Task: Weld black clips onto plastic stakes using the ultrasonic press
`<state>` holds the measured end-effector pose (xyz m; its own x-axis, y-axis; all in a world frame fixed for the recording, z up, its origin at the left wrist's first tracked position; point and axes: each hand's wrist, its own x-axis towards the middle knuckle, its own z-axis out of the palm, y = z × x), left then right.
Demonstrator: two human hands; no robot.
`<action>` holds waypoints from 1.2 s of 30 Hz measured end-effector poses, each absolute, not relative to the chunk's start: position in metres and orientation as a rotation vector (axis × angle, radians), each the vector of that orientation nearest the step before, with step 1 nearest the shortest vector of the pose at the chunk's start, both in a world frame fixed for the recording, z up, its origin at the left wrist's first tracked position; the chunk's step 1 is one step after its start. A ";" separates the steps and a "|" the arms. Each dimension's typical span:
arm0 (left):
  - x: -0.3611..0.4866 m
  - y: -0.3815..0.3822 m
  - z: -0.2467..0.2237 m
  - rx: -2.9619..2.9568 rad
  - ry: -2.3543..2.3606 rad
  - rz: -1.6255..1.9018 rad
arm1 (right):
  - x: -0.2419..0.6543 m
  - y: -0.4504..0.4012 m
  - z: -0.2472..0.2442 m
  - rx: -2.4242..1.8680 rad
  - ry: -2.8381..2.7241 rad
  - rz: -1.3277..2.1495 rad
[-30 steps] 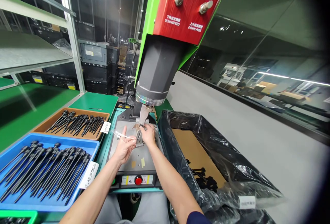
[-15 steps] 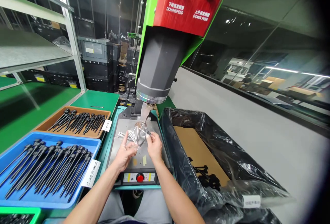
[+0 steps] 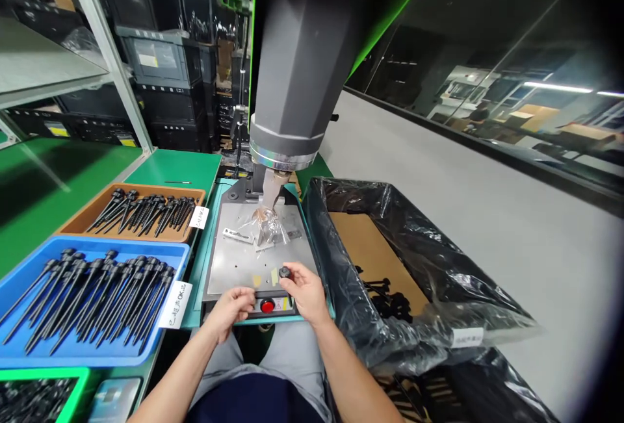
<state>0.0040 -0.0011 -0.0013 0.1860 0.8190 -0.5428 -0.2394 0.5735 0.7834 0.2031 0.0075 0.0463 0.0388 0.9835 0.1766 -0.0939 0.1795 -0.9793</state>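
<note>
A black part (image 3: 285, 272) is in the right hand (image 3: 309, 293), over the front of the metal plate (image 3: 224, 275), next to the yellow tape (image 3: 274, 277) and to the right of the red button (image 3: 268, 306). Its round head shows; the fingers hide most of the rest. It looks like hard plastic — probably light and stiff, hardly fragile, though a smooth surface might slide a little. The thick head seems the best place to take hold, since the thin rods on the similar pieces in the blue tray (image 3: 97, 361) look easier to bend or tangle.

The right grip is narrow, thumb and fingertips pinching the head, with the forearm reaching in from the lower right. The left hand (image 3: 232, 310) hangs just left of the button, fingers curled inward — whether anything is inside that grip, I cannot tell.
</note>
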 end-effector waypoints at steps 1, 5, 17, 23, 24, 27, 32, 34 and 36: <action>0.007 -0.007 0.000 0.712 1.156 0.818 | 0.201 0.006 0.049 -0.989 -1.225 1.070; 0.018 -0.020 0.023 1.155 1.057 0.983 | 0.188 0.004 0.056 -0.865 -1.280 1.044; 0.006 -0.037 0.064 1.507 1.186 1.047 | 0.146 -0.007 0.058 -0.701 -0.958 1.489; -0.069 -0.058 0.084 1.624 1.605 1.067 | 0.149 -0.001 0.052 -0.700 -0.997 1.527; -0.087 -0.060 0.088 1.611 1.721 1.056 | 0.151 0.000 0.050 -0.718 -0.999 1.536; -0.143 -0.060 0.094 1.558 2.182 0.873 | 0.155 -0.001 0.044 -0.772 -0.996 1.547; -0.203 -0.039 0.085 1.559 2.562 0.174 | 0.156 -0.006 0.038 -0.771 -1.008 1.594; -0.210 -0.030 0.078 1.546 2.585 0.015 | 0.157 -0.009 0.037 -0.736 -1.026 1.607; -0.213 -0.023 0.071 1.549 2.584 -0.031 | 0.161 -0.011 0.036 -0.709 -1.053 1.620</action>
